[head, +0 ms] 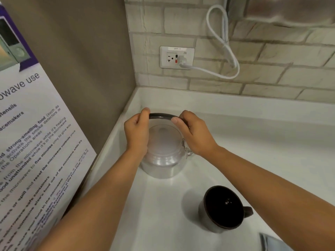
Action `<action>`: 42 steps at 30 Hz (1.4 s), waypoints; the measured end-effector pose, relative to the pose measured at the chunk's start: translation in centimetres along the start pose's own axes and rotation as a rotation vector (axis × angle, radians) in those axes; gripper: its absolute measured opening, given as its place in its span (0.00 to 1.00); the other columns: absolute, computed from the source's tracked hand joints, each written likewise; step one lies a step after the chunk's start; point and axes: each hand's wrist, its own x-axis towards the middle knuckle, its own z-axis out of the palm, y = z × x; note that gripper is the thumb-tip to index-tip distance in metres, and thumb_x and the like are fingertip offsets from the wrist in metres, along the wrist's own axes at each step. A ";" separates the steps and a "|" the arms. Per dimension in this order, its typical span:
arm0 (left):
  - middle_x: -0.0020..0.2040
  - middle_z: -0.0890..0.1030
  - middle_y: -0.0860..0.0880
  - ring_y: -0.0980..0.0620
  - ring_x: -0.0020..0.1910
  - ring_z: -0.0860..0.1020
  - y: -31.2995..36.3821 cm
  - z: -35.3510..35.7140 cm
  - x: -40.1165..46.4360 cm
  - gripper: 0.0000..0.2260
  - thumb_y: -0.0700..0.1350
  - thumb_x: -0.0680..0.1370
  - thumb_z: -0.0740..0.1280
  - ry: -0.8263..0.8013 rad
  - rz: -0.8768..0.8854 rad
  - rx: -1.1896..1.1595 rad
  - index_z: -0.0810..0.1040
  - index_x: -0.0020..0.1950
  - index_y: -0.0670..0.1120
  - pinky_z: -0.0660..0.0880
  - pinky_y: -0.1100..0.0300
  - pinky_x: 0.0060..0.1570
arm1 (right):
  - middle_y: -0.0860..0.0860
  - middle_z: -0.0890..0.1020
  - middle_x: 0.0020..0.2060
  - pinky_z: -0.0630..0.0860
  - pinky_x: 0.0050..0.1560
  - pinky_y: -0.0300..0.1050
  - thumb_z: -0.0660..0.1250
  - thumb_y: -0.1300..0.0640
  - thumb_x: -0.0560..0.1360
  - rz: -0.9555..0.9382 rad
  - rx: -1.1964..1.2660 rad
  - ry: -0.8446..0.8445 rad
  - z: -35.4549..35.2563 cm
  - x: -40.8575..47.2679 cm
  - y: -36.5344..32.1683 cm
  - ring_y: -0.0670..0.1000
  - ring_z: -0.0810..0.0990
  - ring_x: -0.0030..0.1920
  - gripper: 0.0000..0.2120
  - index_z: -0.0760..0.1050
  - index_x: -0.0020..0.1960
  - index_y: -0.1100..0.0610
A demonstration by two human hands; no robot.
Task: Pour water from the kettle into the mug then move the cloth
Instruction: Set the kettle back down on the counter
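Note:
A clear glass kettle (163, 160) with a lid stands on the white counter (253, 142) in the corner. Its dark arched handle (160, 116) rises above the lid. My left hand (136, 131) grips the left end of the handle and my right hand (194, 133) grips the right end. A dark mug (223, 208) with a glossy black inside stands on the counter nearer to me, right of the kettle, its handle pointing right. A pale blue cloth (272, 242) shows at the bottom edge, partly under my right forearm.
A poster about microwave use (36, 142) hangs on the left wall. A wall socket (176, 57) with a white plug and looped cord (224, 44) sits on the brick backsplash behind the kettle.

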 end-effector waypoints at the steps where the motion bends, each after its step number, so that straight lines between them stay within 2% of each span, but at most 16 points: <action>1: 0.22 0.61 0.54 0.53 0.22 0.61 -0.1 0.0 0.0 0.23 0.58 0.71 0.67 0.002 0.023 0.015 0.61 0.23 0.50 0.62 0.59 0.25 | 0.46 0.70 0.31 0.67 0.35 0.37 0.59 0.45 0.78 -0.011 -0.016 -0.002 0.1 0.1 0.1 0.45 0.70 0.33 0.16 0.68 0.39 0.55; 5: 0.21 0.62 0.54 0.54 0.24 0.64 -0.6 0.1 0.8 0.28 0.65 0.74 0.64 0.028 0.114 0.156 0.62 0.24 0.48 0.66 0.57 0.28 | 0.49 0.70 0.29 0.69 0.34 0.47 0.57 0.44 0.79 -0.015 -0.084 -0.007 0.0 1.1 0.6 0.52 0.71 0.32 0.20 0.67 0.37 0.58; 9: 0.19 0.65 0.52 0.56 0.22 0.65 -0.6 -0.1 2.9 0.32 0.69 0.74 0.62 0.045 0.247 0.470 0.61 0.25 0.45 0.64 0.60 0.25 | 0.57 0.76 0.29 0.75 0.38 0.55 0.53 0.41 0.79 0.092 -0.237 -0.083 -0.3 2.7 1.1 0.59 0.76 0.33 0.24 0.66 0.35 0.58; 11: 0.20 0.65 0.51 0.52 0.23 0.66 -0.4 -0.3 4.0 0.32 0.69 0.75 0.61 0.007 0.276 0.684 0.60 0.24 0.46 0.60 0.58 0.24 | 0.58 0.78 0.31 0.77 0.43 0.55 0.52 0.39 0.79 0.174 -0.285 -0.157 -0.2 3.4 1.5 0.59 0.79 0.36 0.25 0.69 0.36 0.58; 14: 0.24 0.71 0.47 0.48 0.26 0.70 -0.2 -0.1 5.5 0.33 0.71 0.75 0.56 -0.117 0.226 1.042 0.65 0.25 0.45 0.59 0.58 0.25 | 0.58 0.80 0.35 0.77 0.45 0.54 0.54 0.41 0.79 0.238 -0.287 -0.234 0.0 4.1 2.1 0.59 0.79 0.39 0.24 0.73 0.45 0.61; 17: 0.30 0.75 0.45 0.48 0.28 0.72 -0.5 0.3 6.2 0.32 0.71 0.76 0.55 -0.185 0.145 1.226 0.70 0.29 0.43 0.60 0.58 0.25 | 0.54 0.77 0.33 0.74 0.43 0.51 0.56 0.43 0.79 0.280 -0.292 -0.301 0.3 4.6 2.7 0.58 0.78 0.39 0.20 0.71 0.40 0.58; 20: 0.30 0.74 0.46 0.49 0.28 0.72 -1.0 0.5 6.6 0.31 0.69 0.76 0.57 -0.221 0.113 1.218 0.68 0.29 0.43 0.61 0.58 0.24 | 0.51 0.73 0.29 0.70 0.39 0.49 0.58 0.43 0.79 0.310 -0.271 -0.317 0.6 4.8 3.2 0.55 0.75 0.35 0.20 0.66 0.33 0.54; 24: 0.29 0.73 0.46 0.49 0.28 0.72 -1.1 0.6 6.7 0.30 0.68 0.76 0.57 -0.240 0.067 1.170 0.68 0.28 0.44 0.62 0.58 0.25 | 0.51 0.74 0.29 0.69 0.36 0.47 0.59 0.43 0.78 0.335 -0.249 -0.285 0.8 4.8 3.5 0.53 0.74 0.33 0.19 0.67 0.33 0.53; 27: 0.30 0.75 0.45 0.48 0.29 0.73 -0.7 0.5 6.3 0.31 0.70 0.76 0.56 -0.259 0.035 1.173 0.69 0.30 0.43 0.63 0.58 0.26 | 0.53 0.77 0.33 0.72 0.40 0.48 0.57 0.41 0.78 0.353 -0.303 -0.303 0.4 4.6 2.8 0.55 0.77 0.39 0.20 0.72 0.41 0.57; 29: 0.40 0.80 0.42 0.47 0.34 0.74 0.2 0.3 5.8 0.34 0.71 0.77 0.51 -0.248 0.033 1.221 0.76 0.38 0.41 0.65 0.57 0.30 | 0.55 0.79 0.40 0.74 0.46 0.50 0.53 0.38 0.78 0.378 -0.345 -0.273 -0.5 4.2 1.7 0.57 0.77 0.44 0.25 0.73 0.52 0.59; 31: 0.51 0.81 0.39 0.42 0.42 0.75 1.4 -0.2 4.9 0.35 0.70 0.78 0.48 -0.148 0.105 1.237 0.77 0.52 0.40 0.67 0.55 0.38 | 0.56 0.79 0.43 0.73 0.48 0.50 0.51 0.36 0.78 0.385 -0.320 -0.182 -2.3 3.5 0.3 0.57 0.77 0.46 0.28 0.71 0.58 0.59; 32: 0.51 0.80 0.40 0.41 0.44 0.76 2.1 -0.6 4.2 0.34 0.69 0.78 0.49 -0.086 0.178 1.213 0.77 0.54 0.40 0.67 0.54 0.39 | 0.54 0.80 0.42 0.72 0.45 0.49 0.52 0.36 0.77 0.365 -0.285 -0.129 -3.5 2.8 -0.5 0.56 0.77 0.44 0.27 0.71 0.57 0.58; 35: 0.42 0.79 0.47 0.49 0.37 0.72 3.4 -1.8 -0.1 0.24 0.64 0.79 0.57 0.024 0.491 1.012 0.75 0.45 0.44 0.63 0.57 0.35 | 0.50 0.78 0.35 0.70 0.36 0.46 0.59 0.39 0.76 0.284 -0.217 -0.048 -7.9 -1.7 -2.3 0.49 0.76 0.35 0.19 0.73 0.51 0.54; 38: 0.37 0.76 0.52 0.54 0.32 0.72 2.5 -3.1 -6.5 0.16 0.60 0.79 0.62 -0.039 0.663 0.855 0.72 0.41 0.49 0.62 0.59 0.30 | 0.47 0.79 0.39 0.71 0.36 0.41 0.61 0.42 0.77 0.267 -0.216 -0.035 -11.2 -8.8 -2.8 0.46 0.76 0.38 0.14 0.75 0.50 0.52; 40: 0.38 0.76 0.53 0.55 0.33 0.73 0.6 -4.2 -10.5 0.13 0.58 0.79 0.63 -0.130 0.665 0.832 0.72 0.42 0.51 0.64 0.61 0.29 | 0.46 0.79 0.42 0.72 0.40 0.39 0.61 0.46 0.78 0.283 -0.250 0.004 -12.4 -14.0 -2.3 0.47 0.77 0.41 0.10 0.75 0.50 0.52; 42: 0.42 0.77 0.52 0.52 0.39 0.75 -1.9 -5.6 -14.1 0.11 0.56 0.79 0.64 -0.233 0.608 0.828 0.74 0.46 0.49 0.71 0.57 0.34 | 0.47 0.78 0.45 0.72 0.44 0.41 0.60 0.51 0.79 0.333 -0.306 0.056 -12.9 -19.6 -1.4 0.50 0.76 0.46 0.08 0.75 0.51 0.53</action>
